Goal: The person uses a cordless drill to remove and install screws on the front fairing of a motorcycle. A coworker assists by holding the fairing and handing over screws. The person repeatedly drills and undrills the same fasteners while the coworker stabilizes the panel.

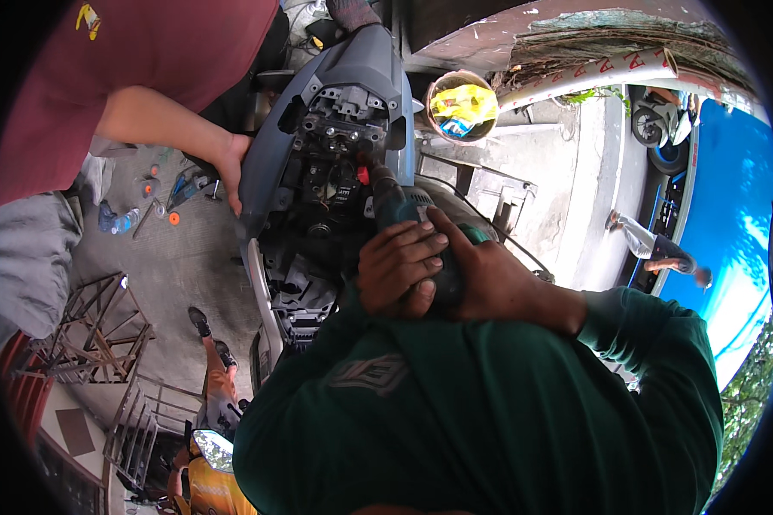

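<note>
A dark green power drill (401, 202) is gripped by both my hands, its nose pointing into the opened rear of a motor scooter. My left hand (399, 264) wraps its fingers over the drill's body. My right hand (498, 279) closes around it from the right, with the index finger stretched forward along the side. A small red part (363, 175) shows beside the drill's nose. The drill's tip is hidden. Under it lies the scooter's exposed dark frame (322, 184), between grey body panels (270, 167). On the left panel rests another person's hand (232, 169).
The co-worker in a maroon shirt (146, 51) stands close on the left. Tools and a plastic bottle (125, 221) lie on the floor there. A bucket (481, 129) with a yellow bag stands at the far right. A metal rack (90, 330) is at left; someone walks by a blue truck (730, 197).
</note>
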Motion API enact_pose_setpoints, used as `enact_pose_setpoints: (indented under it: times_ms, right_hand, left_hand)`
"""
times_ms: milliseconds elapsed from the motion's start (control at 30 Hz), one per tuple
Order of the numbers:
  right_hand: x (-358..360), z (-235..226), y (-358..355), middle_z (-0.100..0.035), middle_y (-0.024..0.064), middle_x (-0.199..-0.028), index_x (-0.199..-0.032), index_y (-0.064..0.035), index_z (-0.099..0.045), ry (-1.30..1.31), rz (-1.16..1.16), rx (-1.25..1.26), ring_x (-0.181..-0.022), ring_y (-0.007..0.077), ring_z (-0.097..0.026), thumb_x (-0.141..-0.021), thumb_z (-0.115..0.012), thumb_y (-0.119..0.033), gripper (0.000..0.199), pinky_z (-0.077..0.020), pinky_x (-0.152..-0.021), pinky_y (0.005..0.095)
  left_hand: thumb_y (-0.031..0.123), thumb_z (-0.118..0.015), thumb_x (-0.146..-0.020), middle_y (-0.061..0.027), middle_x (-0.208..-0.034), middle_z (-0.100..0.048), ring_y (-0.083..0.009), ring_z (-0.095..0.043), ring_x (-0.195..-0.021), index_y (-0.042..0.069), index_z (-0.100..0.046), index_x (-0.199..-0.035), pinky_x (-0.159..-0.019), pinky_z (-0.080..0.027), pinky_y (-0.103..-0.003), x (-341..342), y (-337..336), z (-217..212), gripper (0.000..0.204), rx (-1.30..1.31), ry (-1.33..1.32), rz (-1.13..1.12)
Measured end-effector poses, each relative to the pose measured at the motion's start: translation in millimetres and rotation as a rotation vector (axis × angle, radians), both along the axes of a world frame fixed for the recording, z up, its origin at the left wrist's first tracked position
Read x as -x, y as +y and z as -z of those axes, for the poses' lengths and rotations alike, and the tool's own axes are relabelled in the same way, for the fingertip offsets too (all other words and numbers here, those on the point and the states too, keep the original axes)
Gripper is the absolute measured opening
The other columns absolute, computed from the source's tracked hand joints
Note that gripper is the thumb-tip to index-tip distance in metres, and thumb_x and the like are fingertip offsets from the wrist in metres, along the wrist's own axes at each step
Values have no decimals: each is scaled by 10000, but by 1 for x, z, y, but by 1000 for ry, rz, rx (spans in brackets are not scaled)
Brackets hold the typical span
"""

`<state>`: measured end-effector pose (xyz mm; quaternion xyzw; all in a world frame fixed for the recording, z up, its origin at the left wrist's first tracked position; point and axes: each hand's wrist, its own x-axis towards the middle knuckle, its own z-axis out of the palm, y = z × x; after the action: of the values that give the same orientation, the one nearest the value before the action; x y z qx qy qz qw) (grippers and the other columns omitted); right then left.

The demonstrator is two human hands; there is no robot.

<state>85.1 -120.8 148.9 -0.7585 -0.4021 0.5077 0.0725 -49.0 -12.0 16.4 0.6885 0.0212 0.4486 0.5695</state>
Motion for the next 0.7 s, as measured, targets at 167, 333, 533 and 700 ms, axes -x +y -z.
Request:
enact_pose_setpoints:
  times_ms: [167,333,533,700]
  right_hand:
    - [-3,-4,4,-714,307,-814,-1682,65,-72,8,4,77,-789,483,-733,-777,-799,-291,1214,-564,-819,533]
    - [0,-5,7,-716,304,-813,-1678,75,-72,23,17,68,-782,476,-734,-784,-800,-307,1215,-565,-801,533]
    - [3,-1,0,-717,304,-812,-1678,72,-59,28,7,73,-780,474,-734,-783,-801,-299,1220,-567,-785,532]
    - [4,-2,2,-717,302,-809,-1688,49,-41,10,-6,92,-778,476,-733,-776,-801,-280,1232,-571,-766,529]
  left_hand:
    - [224,-545,-1024,-260,-1029,-789,-422,-782,-1020,-36,-676,-925,-922,-610,-556,-1,0,0,308,3,-3,5]
    - [217,-549,-1019,-263,-1028,-788,-419,-781,-1021,-34,-675,-928,-914,-612,-557,1,1,1,296,16,-7,5]
    - [133,-627,-942,-262,-1127,-775,-431,-771,-1055,-40,-685,-996,-945,-603,-559,7,0,5,190,2,-44,34]
    - [152,-624,-949,-254,-1134,-777,-429,-768,-1079,-30,-684,-1006,-959,-598,-559,10,-2,5,200,5,-7,51]
